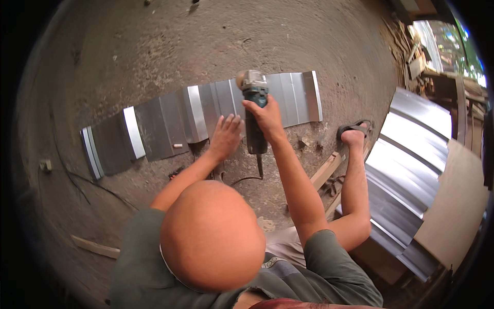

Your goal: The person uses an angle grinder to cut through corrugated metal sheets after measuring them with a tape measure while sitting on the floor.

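Here, a long ribbed metal sheet (195,110) lies on the rough floor (329,44), its left end nearer the person than its right. The right hand (267,121) has its grip wrapped around an angle grinder (256,113), whose head stands by the sheet's far edge while the rear of its body reaches past the near edge; whether it touches the metal I cannot tell. The left hand (226,138), slightly blurred, has a released grip, its spread fingers over the sheet's near edge. A small whitish stick (177,146) rests by that edge, farther left. Beyond the sheet's right end, near a sandalled foot (355,131), lie more metal sheets (411,141), partly under a pale board (453,206).
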`<state>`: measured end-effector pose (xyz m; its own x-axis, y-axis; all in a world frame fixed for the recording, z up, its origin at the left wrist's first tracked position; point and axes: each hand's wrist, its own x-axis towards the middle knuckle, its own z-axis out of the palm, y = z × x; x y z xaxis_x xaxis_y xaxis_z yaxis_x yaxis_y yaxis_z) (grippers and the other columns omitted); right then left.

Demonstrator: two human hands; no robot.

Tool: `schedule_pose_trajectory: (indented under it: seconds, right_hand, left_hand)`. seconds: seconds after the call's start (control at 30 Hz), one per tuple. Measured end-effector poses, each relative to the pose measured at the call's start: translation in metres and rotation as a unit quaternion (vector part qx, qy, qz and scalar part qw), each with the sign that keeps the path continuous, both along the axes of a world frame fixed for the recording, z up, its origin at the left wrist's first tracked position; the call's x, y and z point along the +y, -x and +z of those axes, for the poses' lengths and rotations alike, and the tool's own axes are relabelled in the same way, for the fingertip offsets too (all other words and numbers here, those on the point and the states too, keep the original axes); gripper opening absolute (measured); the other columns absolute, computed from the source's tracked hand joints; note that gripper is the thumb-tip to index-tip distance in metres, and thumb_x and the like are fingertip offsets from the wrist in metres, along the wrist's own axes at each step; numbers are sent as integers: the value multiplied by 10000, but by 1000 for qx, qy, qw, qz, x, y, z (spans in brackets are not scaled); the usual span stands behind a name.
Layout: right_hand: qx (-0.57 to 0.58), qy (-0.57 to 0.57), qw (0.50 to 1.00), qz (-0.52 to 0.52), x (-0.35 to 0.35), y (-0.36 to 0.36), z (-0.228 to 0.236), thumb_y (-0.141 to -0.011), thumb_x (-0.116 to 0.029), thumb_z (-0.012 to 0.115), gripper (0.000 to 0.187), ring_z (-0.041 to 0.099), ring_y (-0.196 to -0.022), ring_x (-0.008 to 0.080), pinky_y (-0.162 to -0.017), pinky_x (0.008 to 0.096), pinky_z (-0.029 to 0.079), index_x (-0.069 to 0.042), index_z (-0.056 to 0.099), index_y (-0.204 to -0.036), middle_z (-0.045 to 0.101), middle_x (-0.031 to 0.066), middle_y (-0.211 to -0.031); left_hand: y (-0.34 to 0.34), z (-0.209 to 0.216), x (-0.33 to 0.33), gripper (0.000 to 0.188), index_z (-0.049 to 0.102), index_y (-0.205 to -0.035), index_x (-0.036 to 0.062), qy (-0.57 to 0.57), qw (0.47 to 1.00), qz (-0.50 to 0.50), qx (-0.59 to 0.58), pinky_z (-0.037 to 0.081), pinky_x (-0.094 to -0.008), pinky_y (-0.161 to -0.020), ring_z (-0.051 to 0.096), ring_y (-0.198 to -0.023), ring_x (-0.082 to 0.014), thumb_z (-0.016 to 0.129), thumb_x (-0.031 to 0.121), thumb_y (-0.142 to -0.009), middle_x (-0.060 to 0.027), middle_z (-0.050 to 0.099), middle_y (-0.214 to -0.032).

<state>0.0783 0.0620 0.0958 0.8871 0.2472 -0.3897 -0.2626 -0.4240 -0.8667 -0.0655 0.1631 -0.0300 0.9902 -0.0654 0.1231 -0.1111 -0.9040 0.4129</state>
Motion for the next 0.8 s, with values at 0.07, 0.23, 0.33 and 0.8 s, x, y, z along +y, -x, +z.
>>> schedule_pose_trajectory:
  seconds: [0.07,0.23,0.33,0.8]
  right_hand:
    - [1,3,1000,-10,19,8,11,-772,-298,884,521,655,-814,150,-718,309,542,31,632,-1088,695,91,-933]
    - [-1,68,997,-26,46,18,-3,-745,-355,893,758,712,-1050,394,-915,422,551,108,547,-1236,701,296,-1113]
    - [-32,81,995,-39,53,23,-8,-737,-357,895,824,689,-1099,435,-954,444,541,124,501,-1278,682,323,-1158]
    - [61,46,994,-74,51,12,-23,-775,-333,855,722,650,-1145,467,-976,506,523,100,489,-1222,647,328,-1203]
  left_hand:
    - [7,2,-8,599,524,-1425,46,78,997,-11,-14,220,-545,-1243,326,-1488,-352,697,237,-883,-167,449,-1502]
    - [6,-16,-19,622,406,-1557,93,488,871,-21,49,230,-515,-1244,315,-1500,-405,591,215,-976,-168,386,-1590]
    - [2,-12,-26,638,360,-1608,116,286,956,-56,41,221,-536,-1238,290,-1516,-423,555,248,-1015,-178,331,-1642]
    - [-5,2,-30,681,430,-1574,153,-61,992,-107,20,192,-590,-1239,253,-1525,-431,645,356,-961,-155,291,-1665]
